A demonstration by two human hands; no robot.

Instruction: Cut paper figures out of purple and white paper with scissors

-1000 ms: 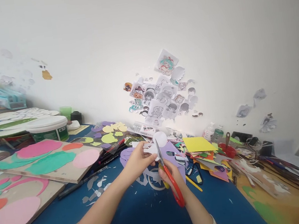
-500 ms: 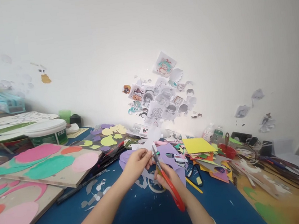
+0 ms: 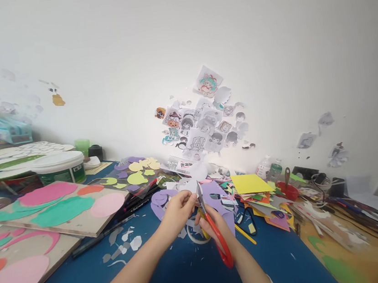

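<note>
My left hand (image 3: 179,210) pinches the lower edge of a small white paper cutout (image 3: 198,171) with a rounded top. In my right hand (image 3: 214,223) is a pair of scissors (image 3: 225,252) with red handles, its metal blades pointing up and away from me. The blades lie right beside my left fingertips, against the paper; how far they are apart is too small to tell. Beneath my hands sit a roll of tape (image 3: 194,238) and purple paper (image 3: 229,221). White and grey paper scraps (image 3: 136,243) lie left of them on the blue tabletop.
Boards with coloured paper shapes (image 3: 63,209) and a white-lidded tub (image 3: 57,162) occupy the left. To the right are a stack of coloured paper (image 3: 249,183), a yellow stick (image 3: 245,234) and a red bowl (image 3: 287,190). Paper drawings (image 3: 197,141) hang on the wall behind.
The white paper has turned and its round part sits further right. My left hand and the blades have shifted slightly right. Another white scrap and a curved strip show among the scraps.
</note>
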